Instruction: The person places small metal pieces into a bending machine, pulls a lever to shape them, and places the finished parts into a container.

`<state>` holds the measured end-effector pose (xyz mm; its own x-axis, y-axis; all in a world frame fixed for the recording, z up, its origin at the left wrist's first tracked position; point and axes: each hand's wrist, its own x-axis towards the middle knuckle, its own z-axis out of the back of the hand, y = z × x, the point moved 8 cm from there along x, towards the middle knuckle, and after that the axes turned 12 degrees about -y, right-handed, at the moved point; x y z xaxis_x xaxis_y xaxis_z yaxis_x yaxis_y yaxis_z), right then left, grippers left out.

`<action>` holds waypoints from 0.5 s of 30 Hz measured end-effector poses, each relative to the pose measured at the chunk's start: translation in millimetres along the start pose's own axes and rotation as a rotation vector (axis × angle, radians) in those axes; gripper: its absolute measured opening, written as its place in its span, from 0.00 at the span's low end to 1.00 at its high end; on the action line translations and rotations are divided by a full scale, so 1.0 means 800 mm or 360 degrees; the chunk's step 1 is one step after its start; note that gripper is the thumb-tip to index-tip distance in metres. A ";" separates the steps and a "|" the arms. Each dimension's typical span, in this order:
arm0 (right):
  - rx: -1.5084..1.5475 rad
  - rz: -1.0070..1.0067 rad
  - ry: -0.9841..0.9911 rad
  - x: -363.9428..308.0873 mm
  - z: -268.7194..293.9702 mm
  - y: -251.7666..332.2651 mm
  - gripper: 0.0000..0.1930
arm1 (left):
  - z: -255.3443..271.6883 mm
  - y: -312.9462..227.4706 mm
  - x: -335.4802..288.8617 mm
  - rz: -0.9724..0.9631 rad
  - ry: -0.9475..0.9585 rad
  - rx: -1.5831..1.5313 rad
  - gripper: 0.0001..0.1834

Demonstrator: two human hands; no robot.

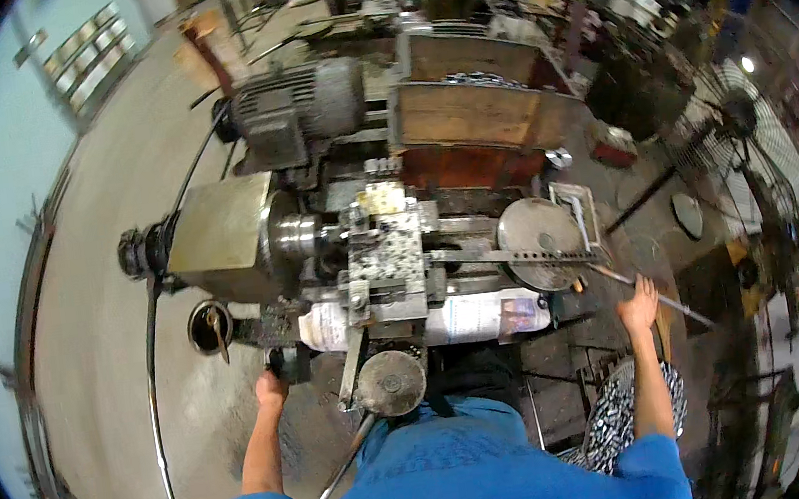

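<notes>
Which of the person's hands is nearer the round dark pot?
Left. The left hand is just below and right of the pot; the right hand is far to its right, at the metal rod.

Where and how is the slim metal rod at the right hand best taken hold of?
Probably on the outer half of the metal rod, coming from the near side and closing across its length: this part looks straight, slim and projecting, while its inner end meets the perforated flat bar.

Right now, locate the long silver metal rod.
The long silver metal rod is right of centre in the head view, at the person's right hand, its inner end beside the large round grey metal disc.
</notes>
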<state>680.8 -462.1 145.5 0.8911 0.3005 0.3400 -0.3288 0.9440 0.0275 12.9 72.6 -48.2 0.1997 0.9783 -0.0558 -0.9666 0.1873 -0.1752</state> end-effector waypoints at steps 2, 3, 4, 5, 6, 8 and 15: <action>0.0288 0.0075 -0.0030 0.001 0.030 0.040 0.36 | 0.008 -0.001 -0.003 -0.0125 0.0076 -0.0085 0.19; 0.0497 0.0156 -0.0097 0.006 0.052 0.066 0.33 | 0.009 0.001 -0.006 -0.0197 0.0114 -0.0132 0.19; 0.0667 0.0227 -0.0078 0.016 0.081 0.118 0.30 | 0.015 0.024 -0.006 -0.0163 0.0084 -0.0195 0.19; 0.0847 0.0291 -0.0060 0.026 0.116 0.184 0.27 | 0.027 0.056 -0.001 -0.0134 0.0043 -0.0253 0.19; 0.1151 0.0494 -0.0036 0.022 0.162 0.254 0.25 | 0.036 0.073 0.002 -0.0111 0.0003 -0.0316 0.19; 0.1558 0.0930 -0.0128 0.006 0.225 0.354 0.23 | 0.155 0.019 0.027 0.0040 -0.0034 -0.0526 0.18; 0.0941 0.2105 -0.0120 -0.127 0.256 0.690 0.15 | 0.441 0.118 0.009 0.0056 -0.1066 -0.0399 0.14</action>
<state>344.5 0.8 318.7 -0.1727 0.8653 0.4705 -0.9769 -0.2116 0.0306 -133.2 128.8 281.4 -0.0508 0.8428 0.5359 -0.8883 0.2071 -0.4098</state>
